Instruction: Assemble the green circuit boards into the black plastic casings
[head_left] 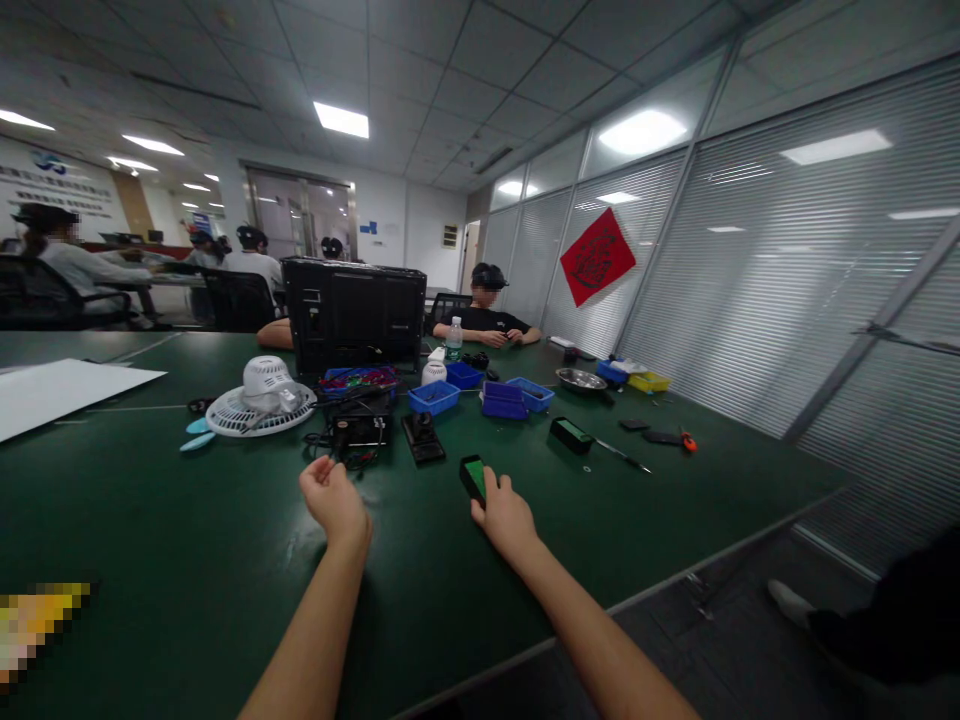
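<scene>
My right hand (506, 512) grips the near end of a small black box with a green face (474, 478) on the table. Its fingers lie over the top and the thumb is at the side. To the left, my left hand (334, 500) hovers over the table with curled, closed fingers; whatever they may hold is too small to make out. Just beyond it are a black power supply unit (362, 430) with tangled cables and a soldering iron stand (424, 438). A second black box with a green face (571, 435) lies farther right, beside a screwdriver-like thin tool (624, 456).
A white fan part (261, 408) lies at the left. Blue trays (435, 398), a bottle (454, 338) and a metal dish (581, 379) stand farther back. A large black casing (356, 315) blocks part of the far side. A person (487, 310) sits opposite.
</scene>
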